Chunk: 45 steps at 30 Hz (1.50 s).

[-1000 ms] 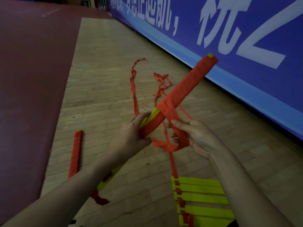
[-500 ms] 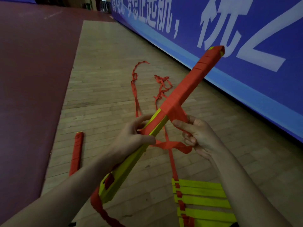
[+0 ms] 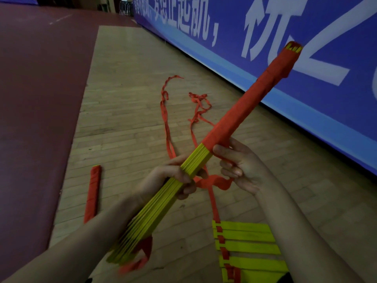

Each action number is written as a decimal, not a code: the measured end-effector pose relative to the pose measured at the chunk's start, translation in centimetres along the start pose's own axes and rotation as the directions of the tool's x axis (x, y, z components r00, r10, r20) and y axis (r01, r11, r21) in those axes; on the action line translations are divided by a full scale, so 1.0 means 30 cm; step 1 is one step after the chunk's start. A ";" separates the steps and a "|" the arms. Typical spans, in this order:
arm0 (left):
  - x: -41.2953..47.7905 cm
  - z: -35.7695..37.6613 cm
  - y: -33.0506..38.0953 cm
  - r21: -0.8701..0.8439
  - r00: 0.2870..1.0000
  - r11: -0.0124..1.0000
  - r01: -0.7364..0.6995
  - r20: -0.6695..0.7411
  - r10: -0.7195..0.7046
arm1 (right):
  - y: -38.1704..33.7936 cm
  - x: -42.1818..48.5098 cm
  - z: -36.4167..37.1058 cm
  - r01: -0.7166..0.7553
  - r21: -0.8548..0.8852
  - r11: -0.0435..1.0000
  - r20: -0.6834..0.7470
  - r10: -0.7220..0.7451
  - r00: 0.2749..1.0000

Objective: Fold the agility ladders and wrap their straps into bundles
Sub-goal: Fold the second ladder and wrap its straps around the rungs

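Note:
A stack of yellow ladder rungs [image 3: 163, 203] slants from lower left to upper right; its upper half is wound in red strap [image 3: 251, 103]. My left hand [image 3: 175, 178] grips the bare yellow part at mid-length. My right hand [image 3: 242, 166] holds the edge of the red winding with its thumb on top, and a loop of loose red strap [image 3: 214, 181] runs under its fingers. More red strap [image 3: 166, 123] trails away over the floor. A short red strap end hangs at the stack's lower end.
A finished red-wrapped bundle [image 3: 92, 193] lies on the wooden floor at the left. Another yellow ladder [image 3: 246, 244] lies spread flat at the lower right. A blue banner wall [image 3: 265, 37] runs along the right, and a dark red mat [image 3: 30, 99] covers the left.
The stack has turned so its stacked yellow edges face me and its far end has risen. My right hand moved up to the edge of the winding, pulling the strap loop along.

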<state>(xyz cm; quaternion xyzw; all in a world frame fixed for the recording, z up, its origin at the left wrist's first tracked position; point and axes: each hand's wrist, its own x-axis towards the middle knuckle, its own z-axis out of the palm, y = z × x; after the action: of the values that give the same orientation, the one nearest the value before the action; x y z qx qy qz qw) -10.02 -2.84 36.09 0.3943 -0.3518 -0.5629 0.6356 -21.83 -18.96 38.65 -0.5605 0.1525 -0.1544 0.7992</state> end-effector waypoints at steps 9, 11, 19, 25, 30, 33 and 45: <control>0.015 -0.002 0.017 0.419 0.963 0.879 0.227 -0.234 -0.137 | 0.030 0.015 -0.005 -0.003 -0.075 0.997 -0.249 -0.016 0.968; 0.013 -0.002 0.009 0.674 0.949 0.697 0.245 -0.312 -0.031 | 0.032 0.021 -0.009 0.000 -0.076 0.997 -0.301 -0.023 0.953; 0.004 0.004 -0.104 0.936 0.863 0.001 0.352 -0.325 0.386 | 0.049 0.039 -0.012 0.003 -0.026 1.000 -0.458 -0.015 0.889; 0.009 -0.018 -0.098 0.965 0.831 0.068 0.252 -0.252 0.496 | 0.048 0.043 -0.011 0.013 -0.175 0.984 -0.419 -0.087 0.904; 0.002 -0.046 -0.077 0.948 0.809 0.177 0.266 -0.319 0.494 | 0.035 0.028 -0.027 -0.122 -0.192 0.974 -0.282 0.064 0.957; 0.002 -0.052 -0.058 0.925 0.801 0.273 0.265 -0.369 0.472 | 0.029 0.015 -0.035 -0.149 -0.221 0.964 -0.173 0.112 0.979; -0.006 -0.013 0.029 0.630 0.852 0.765 0.137 -0.469 0.234 | 0.013 0.010 -0.009 -0.033 -0.183 0.983 -0.251 -0.014 0.968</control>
<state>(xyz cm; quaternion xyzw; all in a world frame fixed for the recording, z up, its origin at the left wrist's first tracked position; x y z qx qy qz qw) -9.31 -2.58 36.68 0.7150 -0.3472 -0.2619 0.5474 -21.65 -19.18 38.17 -0.6079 0.2690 -0.2053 0.7183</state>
